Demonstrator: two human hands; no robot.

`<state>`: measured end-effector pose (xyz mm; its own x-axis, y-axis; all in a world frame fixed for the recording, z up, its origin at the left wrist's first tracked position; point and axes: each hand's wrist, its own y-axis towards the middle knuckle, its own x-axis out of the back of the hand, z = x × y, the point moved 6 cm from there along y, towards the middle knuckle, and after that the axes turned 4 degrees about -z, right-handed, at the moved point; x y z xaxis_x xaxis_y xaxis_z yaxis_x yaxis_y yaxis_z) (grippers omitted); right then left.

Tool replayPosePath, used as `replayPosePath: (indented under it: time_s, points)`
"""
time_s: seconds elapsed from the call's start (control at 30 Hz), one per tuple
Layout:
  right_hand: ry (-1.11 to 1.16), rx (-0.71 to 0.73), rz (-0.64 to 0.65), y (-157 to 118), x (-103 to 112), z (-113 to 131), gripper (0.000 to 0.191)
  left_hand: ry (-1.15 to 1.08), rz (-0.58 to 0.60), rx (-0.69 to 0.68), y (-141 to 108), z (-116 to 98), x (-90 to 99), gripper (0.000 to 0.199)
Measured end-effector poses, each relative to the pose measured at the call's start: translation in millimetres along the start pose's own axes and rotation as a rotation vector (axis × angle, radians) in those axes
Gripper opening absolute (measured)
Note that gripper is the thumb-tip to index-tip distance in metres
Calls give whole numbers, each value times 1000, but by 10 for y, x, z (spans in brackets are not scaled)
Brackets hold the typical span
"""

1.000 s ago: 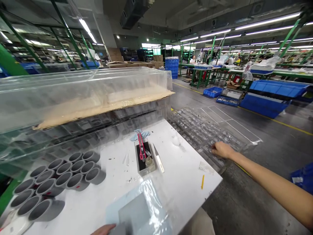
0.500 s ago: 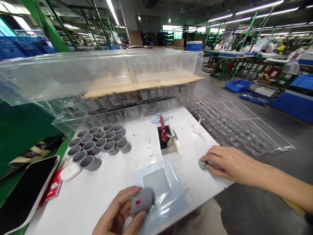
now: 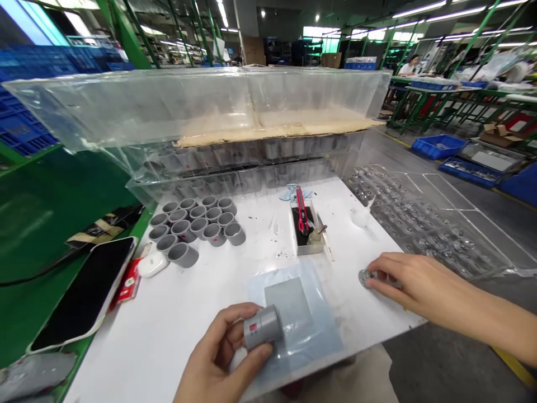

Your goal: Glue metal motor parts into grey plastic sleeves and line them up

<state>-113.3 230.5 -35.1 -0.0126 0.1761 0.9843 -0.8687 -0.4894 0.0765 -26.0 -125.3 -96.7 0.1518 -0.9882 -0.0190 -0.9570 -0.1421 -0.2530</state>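
Note:
My left hand (image 3: 229,350) grips a grey cylindrical cup-like part (image 3: 262,327) with a small red mark, its fingers and thumb round the left end. The part is held on its side over a light-blue sheet (image 3: 327,324) that bears a grey square pad (image 3: 289,302). At the table's right side, my right hand (image 3: 403,280) pinches a small round metallic part (image 3: 366,277) near the white tabletop. To the left, several like grey cups (image 3: 183,254) stand grouped with their open ends up.
A small tray (image 3: 310,249) holds a red cutter (image 3: 301,210) and a small bottle (image 3: 315,236); a white-handled blade (image 3: 328,243) lies beside it. Clear plastic trays (image 3: 210,106) are stacked behind. A phone (image 3: 84,296) and white case (image 3: 153,263) lie left. A clear tray of metallic parts (image 3: 419,218) lies right.
The view has swung left, shifting the scene rightward in the picture. My left hand still holds the grey part, now turned slightly. My right hand keeps its pinch on the metallic part.

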Motion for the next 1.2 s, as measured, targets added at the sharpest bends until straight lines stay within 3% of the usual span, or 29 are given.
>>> replayPosePath:
  time_s: [0.13,0.23,0.43,0.53,0.77,1.2]
  points:
    - [23,110,-54,105,24,75,35,-96,148,-2,22,21,-35,47]
    - [124,232,-150,273,155,344,29,-209,217,25,31,18,-45,43]
    - [607,326,-55,738,127,1231,16,-381,162,-28,66,-87,7,45]
    - [728,358,-76,918,2,1489,17,-428,122,-93,96,-135,64,40]
    - [869,327,-177,921,-239,1527,29,-415,116,-97,115,-134,110,28]
    - [891,372,-179,777,-307,1561,37,-373,175,-58,67,-42,101,18]
